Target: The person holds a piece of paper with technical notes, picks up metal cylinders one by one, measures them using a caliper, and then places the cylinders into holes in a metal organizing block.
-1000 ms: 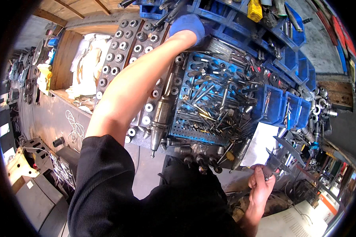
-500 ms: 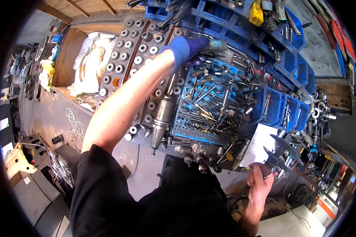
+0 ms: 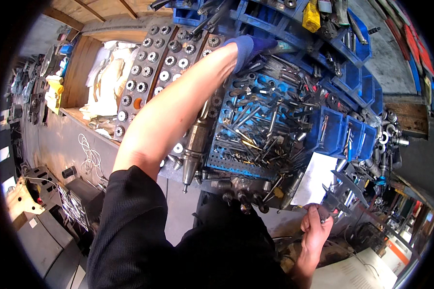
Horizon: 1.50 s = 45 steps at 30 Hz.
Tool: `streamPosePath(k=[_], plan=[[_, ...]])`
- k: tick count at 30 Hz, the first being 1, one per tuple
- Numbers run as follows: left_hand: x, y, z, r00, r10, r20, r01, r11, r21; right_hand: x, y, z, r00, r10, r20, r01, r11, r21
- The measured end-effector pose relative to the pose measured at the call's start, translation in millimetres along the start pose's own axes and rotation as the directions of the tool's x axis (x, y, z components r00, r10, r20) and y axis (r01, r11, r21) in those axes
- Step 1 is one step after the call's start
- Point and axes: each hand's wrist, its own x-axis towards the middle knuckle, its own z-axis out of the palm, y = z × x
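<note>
My left hand point(image 3: 256, 48), in a blue glove, reaches far forward over the bench beside the blue bins. Its fingers are closed on a small flat greenish-grey packet point(image 3: 284, 46), which is partly hidden and blurred. Below it lies a blue perforated tray point(image 3: 255, 166) heaped with drill bits and end mills point(image 3: 272, 120). My bare right hand point(image 3: 316, 222), at the lower right, grips a dark caliper point(image 3: 345, 190) with its jaws pointing up and away. A white paper sheet point(image 3: 315, 180) lies just beyond that hand. A tapered tool holder point(image 3: 194, 149) rests left of the tray, below my left forearm.
Rows of collets point(image 3: 141, 86) stand in a rack at the left. Blue bins point(image 3: 330, 127) curve along the back and right. A wooden box point(image 3: 77, 72) holds papers and bags. Metal fittings point(image 3: 386, 144) crowd the right edge, and a white cord point(image 3: 89, 154) hangs at the left.
My left hand has moved right and slightly farther away, carrying the small packet toward the blue bins. My right hand keeps the caliper at nearly the same place.
</note>
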Motion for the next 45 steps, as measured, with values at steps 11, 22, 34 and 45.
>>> streamPosePath(k=[11, 22, 34, 45], plan=[[84, -19, 8, 0.988, 0.141, -0.066, -0.060, 0.736, 0.675, -1, 2, 0, 0.999, -0.003, -0.035, 0.004, 1.000, 0.024], [12, -20, -5, 0.910, 0.400, -0.113, -0.344, 0.877, 0.335, 0, -2, 0, 1.000, 0.002, -0.025, -0.001, 1.000, 0.032], [-40, -17, -33, 0.878, 0.110, -0.465, -0.395, 0.715, -0.577, -1, -5, 8, 0.999, -0.017, 0.031, 0.018, 1.000, -0.022], [-7, -26, -30, 0.843, 0.208, -0.496, -0.362, 0.902, -0.236, -11, 0, 6, 0.999, -0.036, 0.008, 0.036, 0.998, 0.047]])
